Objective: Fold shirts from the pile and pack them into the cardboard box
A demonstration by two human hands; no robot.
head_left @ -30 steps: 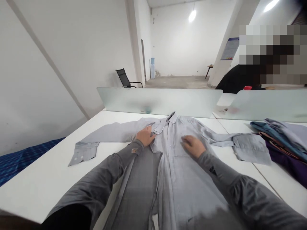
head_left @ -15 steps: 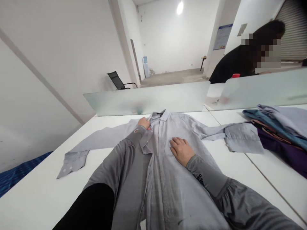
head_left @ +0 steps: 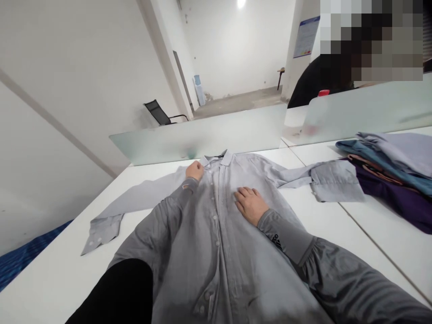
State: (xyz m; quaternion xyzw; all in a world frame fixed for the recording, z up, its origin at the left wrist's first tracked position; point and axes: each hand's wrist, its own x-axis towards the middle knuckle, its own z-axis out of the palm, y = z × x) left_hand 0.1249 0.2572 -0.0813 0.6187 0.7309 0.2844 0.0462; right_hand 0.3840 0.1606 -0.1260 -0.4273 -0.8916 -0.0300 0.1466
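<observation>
A light grey button-up shirt (head_left: 216, 234) lies front-up on the white table (head_left: 50, 274), collar away from me, both sleeves spread out to the sides. My left hand (head_left: 195, 170) is closed on the shirt's left front panel just below the collar (head_left: 216, 159). My right hand (head_left: 249, 204) lies flat on the chest of the shirt, fingers stretched out, right of the button line.
A pile of folded clothes (head_left: 394, 175), blue, grey and purple, sits at the right on the table. Frosted glass dividers (head_left: 202, 135) stand along the far edge. A person in black (head_left: 317, 81) is behind the right divider. A black chair (head_left: 158, 113) stands by the wall.
My left hand has drawn the left front panel over, so the shirt front now lies closed along the button line. My right hand has slid slightly left on the chest and flattened.
</observation>
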